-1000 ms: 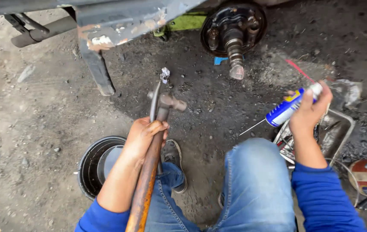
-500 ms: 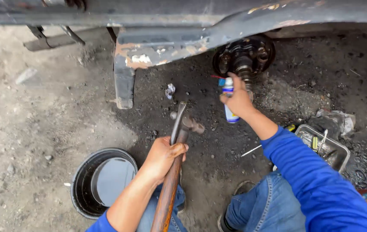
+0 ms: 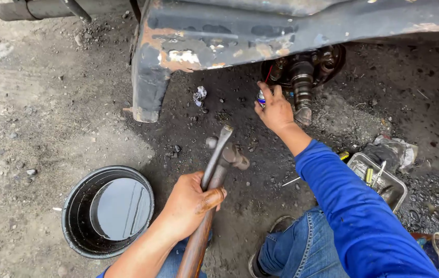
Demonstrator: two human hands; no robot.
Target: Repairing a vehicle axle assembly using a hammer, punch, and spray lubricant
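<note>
My left hand grips the rusty wooden handle of a hammer together with a flat metal bar, both pointing up and away from me. My right hand, at the end of a blue sleeve, is stretched forward and closed around a blue spray can with a thin red straw. The can's top is right beside a greasy wheel hub and axle stub under the rusted edge of a vehicle body. Most of the can is hidden by my fingers.
A black bucket of dark liquid stands on the dirt at my left. A metal tray with small tools lies at the right, with a crumpled rag behind it. A rusty frame bracket hangs down. My knees in jeans are at the bottom.
My right hand has carried the spray can from my right side forward to the wheel hub. My head moved closer under the vehicle. The left hand kept holding the hammer.
</note>
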